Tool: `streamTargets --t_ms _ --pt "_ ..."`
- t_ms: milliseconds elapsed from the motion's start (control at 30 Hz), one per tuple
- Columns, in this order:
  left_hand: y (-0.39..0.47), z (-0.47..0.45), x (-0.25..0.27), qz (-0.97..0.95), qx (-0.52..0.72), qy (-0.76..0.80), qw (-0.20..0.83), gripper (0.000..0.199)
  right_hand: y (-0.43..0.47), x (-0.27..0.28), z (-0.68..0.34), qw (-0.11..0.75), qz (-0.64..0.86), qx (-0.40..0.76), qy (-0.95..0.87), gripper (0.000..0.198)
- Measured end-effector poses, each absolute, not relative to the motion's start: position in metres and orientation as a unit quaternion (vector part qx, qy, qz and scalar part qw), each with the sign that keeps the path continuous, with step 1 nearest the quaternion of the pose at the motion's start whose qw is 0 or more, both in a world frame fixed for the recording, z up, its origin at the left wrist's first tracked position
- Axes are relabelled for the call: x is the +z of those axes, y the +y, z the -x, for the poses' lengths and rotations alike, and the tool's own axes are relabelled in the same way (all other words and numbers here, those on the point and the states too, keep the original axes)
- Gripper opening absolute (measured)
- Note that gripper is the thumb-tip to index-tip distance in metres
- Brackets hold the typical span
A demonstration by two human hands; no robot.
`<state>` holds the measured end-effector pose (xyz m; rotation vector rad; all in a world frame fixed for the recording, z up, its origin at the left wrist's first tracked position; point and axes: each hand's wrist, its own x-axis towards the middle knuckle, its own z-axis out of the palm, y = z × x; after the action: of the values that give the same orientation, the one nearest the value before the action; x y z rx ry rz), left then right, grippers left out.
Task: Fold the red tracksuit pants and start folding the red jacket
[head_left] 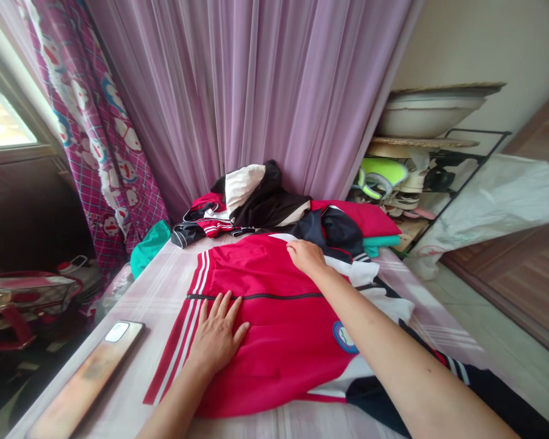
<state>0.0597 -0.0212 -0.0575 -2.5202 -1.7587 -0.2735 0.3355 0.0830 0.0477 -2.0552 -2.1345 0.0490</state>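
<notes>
A red zip-up tracksuit jacket [265,341] lies spread on the bed-like surface, its striped hem to the left and its dark zipper running across. It has white and navy sleeve panels and a round blue badge [344,337]. My left hand [219,334] rests flat on the jacket near the hem, fingers spread just below the zipper. At the jacket's far side my right hand [305,256] has its fingers curled onto the red and white cloth. Its fingertips are partly hidden, and my right forearm covers part of the collar end.
A phone [89,378] lies at the near left on the checked cloth [165,277]. Dark and red clothes [265,204] are heaped against the purple curtain [265,91]. A shoe rack [457,183] with a basin [432,116] and a white plastic bag [498,201] stand at right.
</notes>
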Motion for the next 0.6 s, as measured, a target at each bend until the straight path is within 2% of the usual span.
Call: streamTargets --t_ms 100,200,367,467,600 --pt "-0.024 -0.060 -0.059 0.817 -0.106 -0.566 0.036 0.060 0.128 0.054 -0.322 0.096 0.673 0.006 -0.733 0.046" --pt "-0.026 -0.059 -0.060 0.816 -0.111 -0.566 0.034 0.058 0.157 0.050 -0.310 0.064 0.651 0.022 -0.756 0.054" --pt "-0.027 -0.058 -0.060 0.812 -0.107 -0.574 0.015 0.058 0.144 0.034 -0.306 0.003 0.616 0.027 -0.787 0.030" --pt "-0.027 -0.059 -0.060 0.812 -0.113 -0.572 0.010 0.058 0.115 0.032 -0.311 -0.012 0.592 0.014 -0.806 0.026" --pt "-0.027 -0.060 -0.059 0.812 -0.116 -0.573 0.003 0.058 0.085 0.043 -0.316 -0.066 0.600 0.038 -0.796 0.046"
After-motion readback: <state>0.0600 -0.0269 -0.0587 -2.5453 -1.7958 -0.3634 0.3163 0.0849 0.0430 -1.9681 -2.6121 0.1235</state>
